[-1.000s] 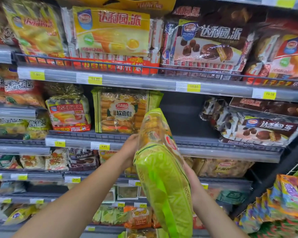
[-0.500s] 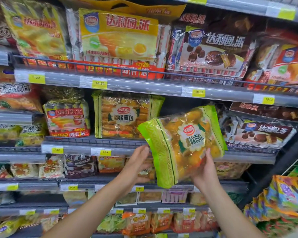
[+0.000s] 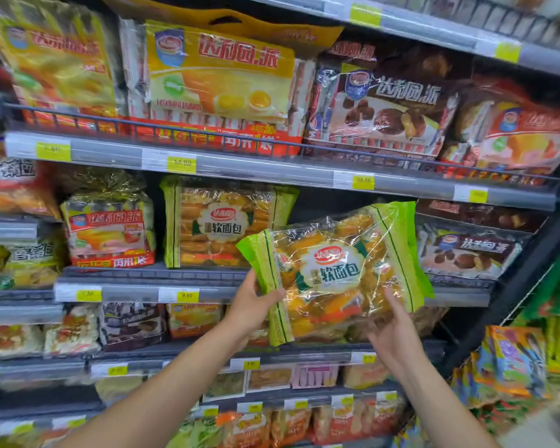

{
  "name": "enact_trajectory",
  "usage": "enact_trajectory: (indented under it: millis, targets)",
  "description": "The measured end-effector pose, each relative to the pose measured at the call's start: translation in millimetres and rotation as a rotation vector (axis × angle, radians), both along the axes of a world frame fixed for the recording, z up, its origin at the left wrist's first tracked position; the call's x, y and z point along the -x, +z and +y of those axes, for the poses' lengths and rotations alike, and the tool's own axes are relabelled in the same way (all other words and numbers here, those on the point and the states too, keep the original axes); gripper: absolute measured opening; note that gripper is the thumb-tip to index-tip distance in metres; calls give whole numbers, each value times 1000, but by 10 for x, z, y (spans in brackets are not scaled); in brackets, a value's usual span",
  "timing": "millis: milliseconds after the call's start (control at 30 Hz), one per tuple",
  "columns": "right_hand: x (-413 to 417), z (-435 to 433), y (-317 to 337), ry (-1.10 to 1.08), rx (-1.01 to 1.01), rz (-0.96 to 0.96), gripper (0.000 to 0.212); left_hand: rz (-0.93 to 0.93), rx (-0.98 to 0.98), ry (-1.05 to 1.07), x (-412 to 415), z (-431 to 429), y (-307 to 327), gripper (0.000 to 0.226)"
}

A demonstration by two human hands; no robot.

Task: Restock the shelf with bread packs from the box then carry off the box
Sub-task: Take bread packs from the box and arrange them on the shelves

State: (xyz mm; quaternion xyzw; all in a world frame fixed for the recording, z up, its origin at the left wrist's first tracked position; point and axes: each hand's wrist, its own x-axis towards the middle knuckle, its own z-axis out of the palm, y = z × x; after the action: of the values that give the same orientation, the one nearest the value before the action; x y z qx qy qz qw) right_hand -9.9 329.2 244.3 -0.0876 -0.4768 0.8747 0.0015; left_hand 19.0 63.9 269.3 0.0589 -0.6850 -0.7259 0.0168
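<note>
Shelving step. Left hand (image 3: 252, 306) pinches edge of green-edged clear plastic bread pack (image 3: 335, 273); right hand (image 3: 392, 333), fingers spread, props its underside. Next, likely: slide pack forward onto grey metal shelf (image 3: 191, 280) just beyond hands.

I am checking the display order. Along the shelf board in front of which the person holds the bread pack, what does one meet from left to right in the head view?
Red-labelled pack → green bread pack standing on the shelf → held bread pack → brown chocolate pack.
</note>
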Motion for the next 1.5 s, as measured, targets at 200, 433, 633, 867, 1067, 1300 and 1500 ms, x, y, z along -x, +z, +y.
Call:
enact_trajectory:
  millis: [200, 433, 633, 867, 1067, 1300, 1500]
  targets:
    - [4, 170, 43, -81, -36, -53, 81, 29, -15, -4, 223, -15, -94, 78]
    - [263, 572, 19, -168, -292, 13, 141, 44, -3, 32, 405, 79, -115, 73]
    - [571, 946, 4, -75, -479, -64, 85, 71, 96, 44, 639, 262, -185, 69]
    - [743, 1160, 191, -136, -1046, 47, 43, 43, 181, 97, 922, 744, -54, 72]
    - [1110, 1307, 294, -124, -1297, 114, 90, 60, 206, 202, 1303, 950, 31, 66]
    - [1630, 1223, 465, -114, -1523, 139, 90, 97, 304, 319, 1657, 1091, 93, 63]
    - [1997, 1114, 295, -38, -1398, 64, 61, 68, 379, 299, 1959, 1184, 18, 71]
